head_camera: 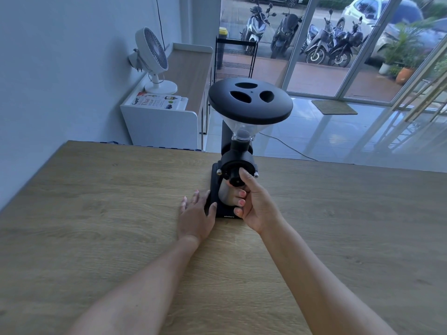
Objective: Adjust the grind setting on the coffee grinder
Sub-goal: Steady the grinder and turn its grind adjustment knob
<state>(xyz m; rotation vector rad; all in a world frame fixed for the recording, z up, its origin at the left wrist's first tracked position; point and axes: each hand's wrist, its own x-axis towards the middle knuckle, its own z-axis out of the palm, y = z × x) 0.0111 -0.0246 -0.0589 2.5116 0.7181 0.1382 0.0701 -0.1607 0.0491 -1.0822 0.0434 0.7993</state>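
Observation:
A black coffee grinder (238, 160) stands at the far middle of the wooden table (96, 213), with a clear hopper under a black lid (250, 100). On its front face is a small black grind knob (233, 178), and a metal cup (223, 193) sits below it on the base. My right hand (256, 204) is at the knob: the thumb lies on its right side, the index finger is hidden behind it, and the other fingers curl under. My left hand (196, 218) lies flat on the table against the base's left side, with its thumb on the front corner.
The table's far edge runs just behind the grinder, and the floor drops away beyond it. A white sideboard (159, 122) at back left carries a fan (154, 56) and books. A power cord (290, 147) trails off behind the grinder. Glass doors are at back right.

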